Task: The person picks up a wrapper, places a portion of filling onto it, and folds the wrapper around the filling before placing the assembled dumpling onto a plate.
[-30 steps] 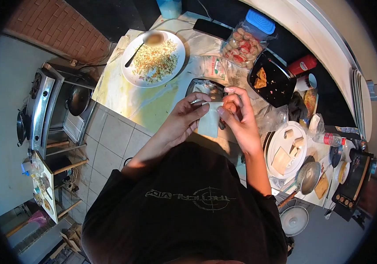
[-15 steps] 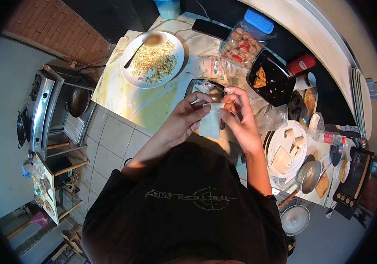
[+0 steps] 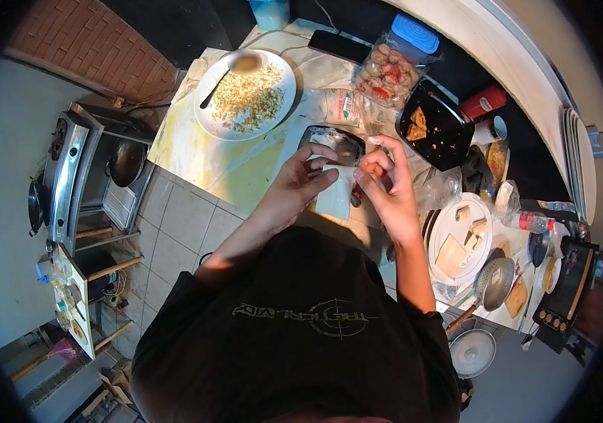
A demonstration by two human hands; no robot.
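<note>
Between my two hands hangs a pale, thin spring roll wrapper, held up in front of my chest. My left hand pinches its upper left edge between thumb and fingers. At the upper right corner, the thumb and bent fingers of my right hand close on the same wrapper. Behind the hands, a black tray is partly covered, and its contents are hard to make out. A white plate holds a chopped, crumbly filling and a dark-handled spoon.
To the right, a white plate carries pale wrapper pieces. A frying pan sits beside it. Further back are a black tray with fried pieces, a bag of round items and a red bottle. A stove stands left.
My right hand has shifted slightly right and its fingers have moved along the wrapper's upper corner. The wrapper has tilted a little; my left hand keeps its hold.
</note>
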